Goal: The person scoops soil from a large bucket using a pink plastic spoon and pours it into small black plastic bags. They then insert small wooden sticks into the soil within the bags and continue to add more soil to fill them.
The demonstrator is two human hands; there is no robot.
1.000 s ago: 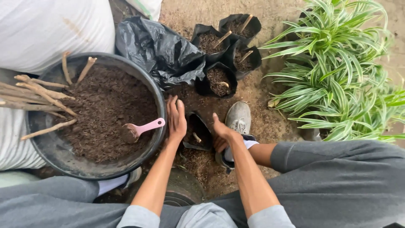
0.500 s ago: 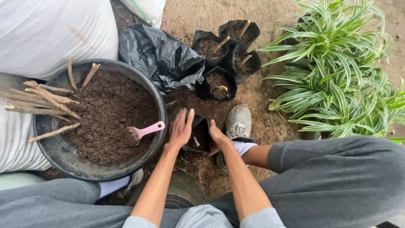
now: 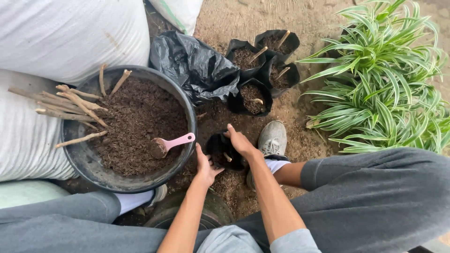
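Both hands grip the small black grow bag just right of the soil-filled basin, left hand on its near rim, right hand on the far rim; steadying it upright should keep the cutting centred.

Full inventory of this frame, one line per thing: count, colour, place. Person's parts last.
basin of soil: 1, black, left
scoop: 1, pink, in the basin's soil
stick cuttings: a bundle, pale brown, across the basin's left rim
sacks: several, white, top left
plastic sheet: 1, black, crumpled, top centre
filled grow bags: 4, black, each with a cutting, top centre
grow bag: 1, black, between the hands
striped plants: a clump, green and white, right
shoe: 1, grey, centre
left hand: on the grow bag's near side
right hand: on its far rim
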